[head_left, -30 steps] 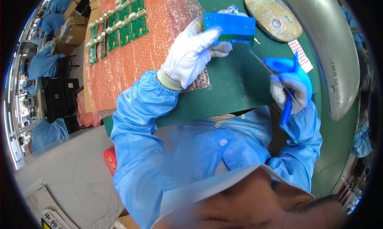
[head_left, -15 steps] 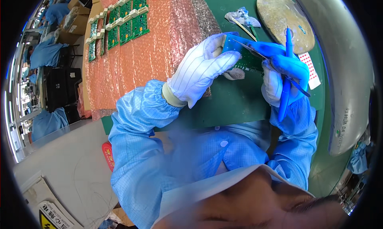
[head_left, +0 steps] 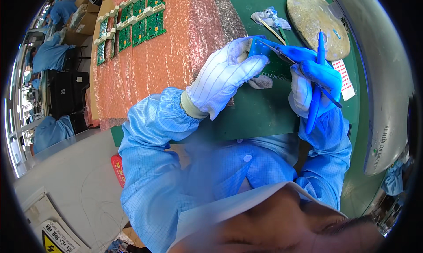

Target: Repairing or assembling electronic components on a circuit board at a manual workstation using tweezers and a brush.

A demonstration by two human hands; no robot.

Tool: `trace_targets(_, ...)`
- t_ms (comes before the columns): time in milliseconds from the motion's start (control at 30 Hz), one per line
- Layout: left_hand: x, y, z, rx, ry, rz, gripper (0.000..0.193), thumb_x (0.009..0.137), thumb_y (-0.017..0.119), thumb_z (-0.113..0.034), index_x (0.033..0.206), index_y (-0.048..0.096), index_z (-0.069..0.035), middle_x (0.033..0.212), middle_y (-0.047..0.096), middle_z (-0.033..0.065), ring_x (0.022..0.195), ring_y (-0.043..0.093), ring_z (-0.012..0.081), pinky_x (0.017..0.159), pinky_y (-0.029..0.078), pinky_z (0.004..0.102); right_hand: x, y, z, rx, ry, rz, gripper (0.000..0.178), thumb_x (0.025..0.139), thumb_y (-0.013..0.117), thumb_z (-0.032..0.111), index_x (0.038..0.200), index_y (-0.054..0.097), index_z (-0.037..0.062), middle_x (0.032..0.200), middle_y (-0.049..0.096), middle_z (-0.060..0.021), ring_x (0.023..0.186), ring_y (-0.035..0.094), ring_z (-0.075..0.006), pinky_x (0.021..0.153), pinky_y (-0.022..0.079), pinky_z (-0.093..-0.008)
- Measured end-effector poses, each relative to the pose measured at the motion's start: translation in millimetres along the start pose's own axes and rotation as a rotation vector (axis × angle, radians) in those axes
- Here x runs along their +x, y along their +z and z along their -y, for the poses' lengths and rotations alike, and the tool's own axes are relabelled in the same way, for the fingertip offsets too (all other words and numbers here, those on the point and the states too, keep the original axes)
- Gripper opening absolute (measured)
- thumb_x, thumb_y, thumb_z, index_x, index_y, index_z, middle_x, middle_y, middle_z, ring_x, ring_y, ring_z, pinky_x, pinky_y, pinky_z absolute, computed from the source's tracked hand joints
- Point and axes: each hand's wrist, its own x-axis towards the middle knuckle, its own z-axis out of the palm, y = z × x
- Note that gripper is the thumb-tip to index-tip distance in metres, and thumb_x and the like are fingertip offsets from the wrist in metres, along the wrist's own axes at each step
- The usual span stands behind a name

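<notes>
My left hand (head_left: 225, 77), in a white striped glove, is closed around the edge of a green circuit board (head_left: 278, 67), its thumb lying over the near side. Blue light falls on the board. My right hand (head_left: 324, 79), also gloved and tinted blue, grips dark metal tweezers (head_left: 280, 55) whose tips point at the board's upper left part. Whether the tips touch the board I cannot tell. A blue pen-shaped tool (head_left: 313, 112) is also held in the right hand, standing nearly upright across the palm. The fingers partly hide the board's edges.
Pink bubble wrap (head_left: 145, 72) at the left carries several green boards (head_left: 140, 30) with white connectors. Beyond my hands lie a crumpled cloth (head_left: 271, 18) and a flat stone-like disc (head_left: 308, 15). A label sheet with red dots (head_left: 343, 79) lies right, beside a large curved grey housing (head_left: 390, 99).
The whole view has shifted slightly. Both hands keep their holds on the board, tweezers and blue tool, with almost no movement between them.
</notes>
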Motion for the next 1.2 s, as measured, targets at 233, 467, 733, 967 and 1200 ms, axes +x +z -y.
trace_targets(233, 2.1, 0.9, 24.4, 1.078, 0.770, -0.239, 0.032, 0.081, 0.068, -0.016, 0.109, 0.059, -0.003, 0.112, 0.059, 0.0238, 0.089, 0.065, 0.0353, 0.070, 0.056, 0.0380, -3.1, 8.8, 5.7, 0.002, 0.130, 0.048, 0.023, 0.087, 0.060, 0.002, 0.105, 0.064, -0.0113, 0.103, 0.066, -0.0246, 0.094, 0.066, -0.0329, 0.091, 0.048, -0.0409)
trace_targets(467, 10.0, -6.6, 33.2, 1.101, 0.847, -0.211, 0.024, 0.080, 0.066, -0.009, 0.104, 0.060, -0.004, 0.111, 0.059, 0.0233, 0.088, 0.064, 0.0369, 0.069, 0.056, 0.0412, -3.1, -2.5, 10.4, 0.001, 0.247, 0.087, 0.025, 0.088, 0.059, 0.003, 0.105, 0.064, -0.0144, 0.108, 0.066, -0.0267, 0.100, 0.065, -0.0365, 0.099, 0.046, -0.0444)
trace_targets(733, 5.9, -2.6, 30.2, 1.103, 0.910, -0.226, 0.028, 0.078, 0.067, -0.007, 0.106, 0.061, -0.006, 0.112, 0.059, 0.0224, 0.089, 0.064, 0.0364, 0.068, 0.056, 0.0405, -5.2, 16.9, 0.1, 0.068, 0.292, -0.041, 0.020, 0.089, 0.064, 0.006, 0.104, 0.069, -0.0056, 0.086, 0.064, -0.0117, 0.075, 0.061, -0.0181, 0.070, 0.043, -0.0278)
trace_targets(967, 5.8, -0.1, 37.1, 0.952, 0.795, -0.217, 0.033, 0.076, 0.070, -0.006, 0.108, 0.062, -0.007, 0.114, 0.059, 0.0227, 0.092, 0.064, 0.0367, 0.069, 0.056, 0.0402, -6.2, 3.2, 9.2, 0.445, 0.590, -0.137, 0.019, 0.089, 0.061, 0.006, 0.105, 0.066, -0.0037, 0.105, 0.068, -0.0228, 0.093, 0.069, -0.0307, 0.091, 0.054, -0.0416)
trace_targets(1200, -2.5, 8.4, 22.3, 0.698, 0.347, -0.163, 0.030, 0.078, 0.070, -0.008, 0.108, 0.063, -0.008, 0.117, 0.059, 0.0231, 0.095, 0.065, 0.0343, 0.071, 0.056, 0.0389, -10.1, 11.5, -0.8, 0.005, 0.189, -0.225, 0.014, 0.087, 0.066, 0.007, 0.099, 0.064, 0.0003, 0.095, 0.069, -0.0185, 0.088, 0.069, -0.0261, 0.081, 0.056, -0.0381)
